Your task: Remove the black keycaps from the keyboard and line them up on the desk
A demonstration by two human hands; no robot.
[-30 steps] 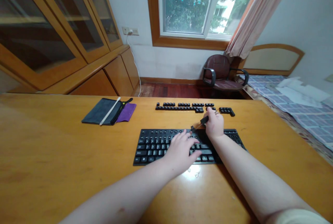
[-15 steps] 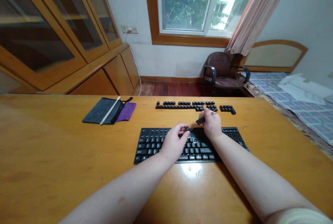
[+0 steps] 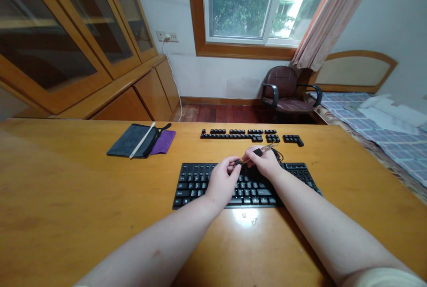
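A black keyboard lies on the wooden table below both hands. Over its upper middle, my left hand is closed, pinching a small black keycap at its fingertips. My right hand grips a wire keycap puller by its dark middle; thin wires stick out at both ends. The puller's near end meets the keycap, though fingers partly hide the contact. Rows of loose black keycaps are laid out behind the keyboard.
A grey pouch with a pale stick across it sits left on the table, beside a purple cloth. Behind the right hand is a coiled black cable. Beyond the table stand a chair and a bed.
My right hand has come left and turned, bringing the puller's end to the keycap at my left fingertips. My left hand stays almost still.
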